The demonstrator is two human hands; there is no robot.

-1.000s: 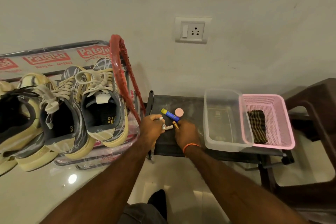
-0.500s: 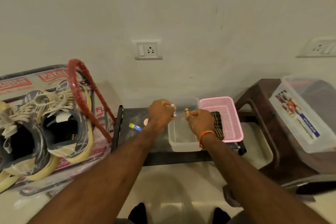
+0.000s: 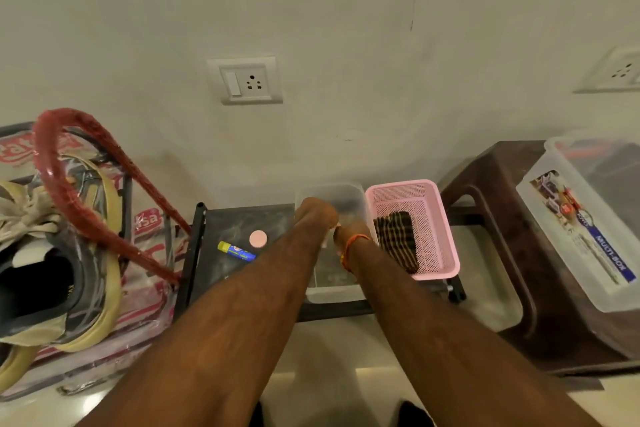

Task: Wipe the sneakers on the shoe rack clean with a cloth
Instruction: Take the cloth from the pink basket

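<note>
Sneaker (image 3: 52, 288), one in plain view: grey with cream sole, on shoe rack (image 3: 128, 184) at left, long axis running away from viewer, opening upward, laces (image 3: 27, 215) bunched at far end. Cloth (image 3: 398, 241), one: dark checked, folded, inside pink basket (image 3: 446, 243), long axis front to back. Left hand (image 3: 317, 213) and right hand (image 3: 353, 230): close together over clear tub (image 3: 332, 291); grip hidden, cannot tell. Low black stand (image 3: 221, 274): one blue-and-yellow tube (image 3: 236, 251), one pink disc (image 3: 258, 238) near left edge. Brown stool (image 3: 519, 253) at right: one lidded box (image 3: 588, 218).

Cloth (image 3: 396, 239) lies in the basket (image 3: 446, 236), right of the tub (image 3: 332, 293); sneakers (image 3: 52, 288) far left.
</note>
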